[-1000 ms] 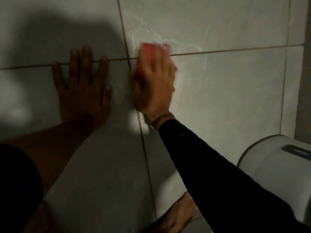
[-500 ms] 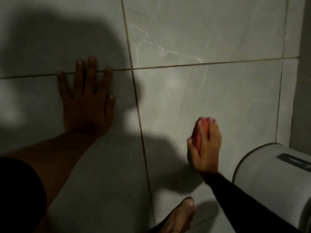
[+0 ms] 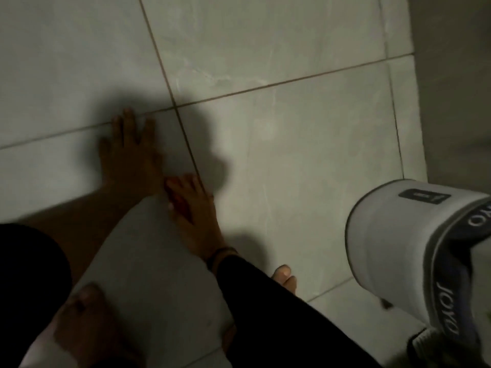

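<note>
My left hand (image 3: 130,155) lies flat on the pale tiled floor (image 3: 305,144), fingers spread across a grout line. My right hand (image 3: 194,211) is just below and right of it, holding a red scrubbing pad (image 3: 176,199) against the tile. Only a strip of the pad shows under the fingers and thumb. A dark band sits on the right wrist, and a black sleeve covers that arm. The scene is dim and somewhat blurred.
A white bucket (image 3: 393,235) with dark lettering stands at the right, close to a grey wall (image 3: 457,88). My bare feet show at the bottom left (image 3: 87,322) and behind the right arm (image 3: 285,277). Open tile lies between my hands and the bucket.
My right hand with the red pad swept from the upper grout crossing down to the right, then back left to beside my left hand. The view has tilted and widened.
</note>
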Demonstrator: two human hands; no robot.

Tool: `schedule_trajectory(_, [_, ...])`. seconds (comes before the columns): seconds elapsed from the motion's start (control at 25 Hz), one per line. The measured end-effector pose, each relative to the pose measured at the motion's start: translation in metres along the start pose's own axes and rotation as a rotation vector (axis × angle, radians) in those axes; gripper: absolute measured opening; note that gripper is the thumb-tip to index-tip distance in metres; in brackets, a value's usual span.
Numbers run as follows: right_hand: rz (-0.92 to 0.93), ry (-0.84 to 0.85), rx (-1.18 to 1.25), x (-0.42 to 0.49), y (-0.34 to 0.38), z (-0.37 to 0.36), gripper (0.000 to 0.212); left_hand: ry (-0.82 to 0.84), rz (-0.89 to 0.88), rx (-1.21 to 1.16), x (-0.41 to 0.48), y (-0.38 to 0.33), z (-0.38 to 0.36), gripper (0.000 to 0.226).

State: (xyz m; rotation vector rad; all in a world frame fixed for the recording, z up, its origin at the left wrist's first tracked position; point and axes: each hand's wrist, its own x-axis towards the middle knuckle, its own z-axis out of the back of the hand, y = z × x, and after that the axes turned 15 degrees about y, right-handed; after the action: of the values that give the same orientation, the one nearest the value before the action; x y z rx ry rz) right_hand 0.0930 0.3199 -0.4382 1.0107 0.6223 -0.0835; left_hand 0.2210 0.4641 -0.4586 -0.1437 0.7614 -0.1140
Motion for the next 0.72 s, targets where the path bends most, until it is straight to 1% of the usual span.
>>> schedule_trajectory(0.04, [-0.082, 0.016, 0.318, -0.027, 0.014, 0.001, 0.044, 0.118, 0.004, -0.037, -0.015, -0.006, 0.010, 0.069])
schedule_trajectory(0.08, [-0.121, 0.050, 0.626, -0.053, 0.028, 0.008, 0.037, 0.261, 0.015, -0.118, -0.035, -0.017, 0.021, 0.063])
schedule_trajectory(0.12, [-0.154, 0.061, 0.909, -0.078, 0.036, 0.018, 0.031, 0.409, 0.045, -0.283, -0.060, -0.032, 0.036, 0.058])
schedule_trajectory(0.16, [-0.231, 0.021, 1.064, -0.104, 0.039, 0.030, 0.028, 0.534, 0.073, -0.490, -0.090, -0.051, 0.050, 0.054])
schedule_trajectory(0.2, [-0.338, -0.027, 1.116, -0.132, 0.049, 0.049, 0.033, 0.634, 0.124, -0.732, -0.122, -0.075, 0.057, 0.051])
schedule_trajectory(0.24, [-0.523, -0.097, 1.098, -0.156, 0.061, 0.070, 0.061, 0.693, 0.181, -0.970, -0.156, -0.100, 0.065, 0.047])
schedule_trajectory(0.28, [-0.676, -0.229, 1.042, -0.182, 0.068, 0.088, 0.102, 0.710, 0.204, -1.076, -0.188, -0.123, 0.074, 0.039])
schedule_trajectory(0.32, [-0.809, -0.315, 1.009, -0.203, 0.079, 0.109, 0.126, 0.747, 0.236, -1.131, -0.217, -0.150, 0.086, 0.030])
schedule_trajectory(0.36, [-0.778, -0.317, 1.118, -0.228, 0.095, 0.136, 0.125, 0.786, 0.226, -1.159, -0.243, -0.177, 0.099, 0.025])
schedule_trajectory(0.4, [-0.665, -0.303, 1.267, -0.249, 0.110, 0.164, 0.108, 0.799, 0.185, -1.161, -0.266, -0.203, 0.112, 0.019])
schedule_trajectory(0.44, [-0.569, -0.333, 1.381, -0.270, 0.122, 0.191, 0.084, 0.795, 0.132, -1.159, -0.285, -0.231, 0.127, 0.015])
schedule_trajectory(0.48, [-0.543, -0.418, 1.429, -0.292, 0.128, 0.220, 0.064, 0.786, 0.068, -1.122, -0.299, -0.260, 0.141, 0.020])
schedule_trajectory(0.52, [-0.512, -0.505, 1.480, -0.316, 0.127, 0.245, 0.056, 0.780, 0.007, -1.066, -0.310, -0.290, 0.152, 0.025])
schedule_trajectory(0.6, [-0.478, -0.696, 1.516, -0.356, 0.119, 0.284, 0.058, 0.770, -0.128, -0.919, -0.324, -0.347, 0.169, 0.029])
schedule_trajectory(0.64, [-0.460, -0.785, 1.542, -0.377, 0.109, 0.302, 0.057, 0.793, -0.220, -0.837, -0.329, -0.381, 0.173, 0.030])
schedule_trajectory(0.72, [-0.483, -0.908, 1.610, -0.412, 0.077, 0.331, 0.057, 0.822, -0.357, -0.665, -0.334, -0.450, 0.172, 0.034])
